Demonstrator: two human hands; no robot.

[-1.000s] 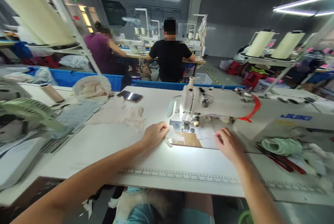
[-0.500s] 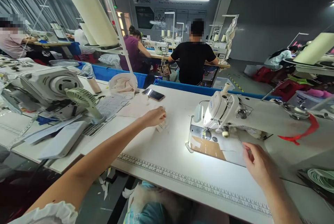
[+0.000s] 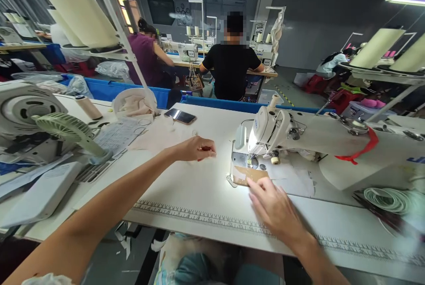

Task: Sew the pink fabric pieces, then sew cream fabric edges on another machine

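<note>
My left hand (image 3: 199, 148) is over the white table (image 3: 186, 183), left of the sewing machine (image 3: 265, 130). Its fingers are curled together, and whatever they may hold is too small to make out. At the front of the machine's bed, my right hand (image 3: 270, 201) has its fingers apart, the fingertips at the edge of a brown plate (image 3: 250, 175) below the needle area. A thin white piece of fabric (image 3: 295, 179) lies on the bed right of the needle. The machine's lamp lights the needle area.
A phone (image 3: 181, 116) and a tub of pale cloth (image 3: 134, 102) stand at the back left. Further left are a green fan (image 3: 66, 128) and papers (image 3: 116, 136). A ruler strip (image 3: 212, 221) runs along the front edge. Two people sit at machines ahead.
My right hand has moved left, from beside the machine bed to the brown plate. The pale scrap seen under my left hand no longer shows clearly. The view has turned right.
</note>
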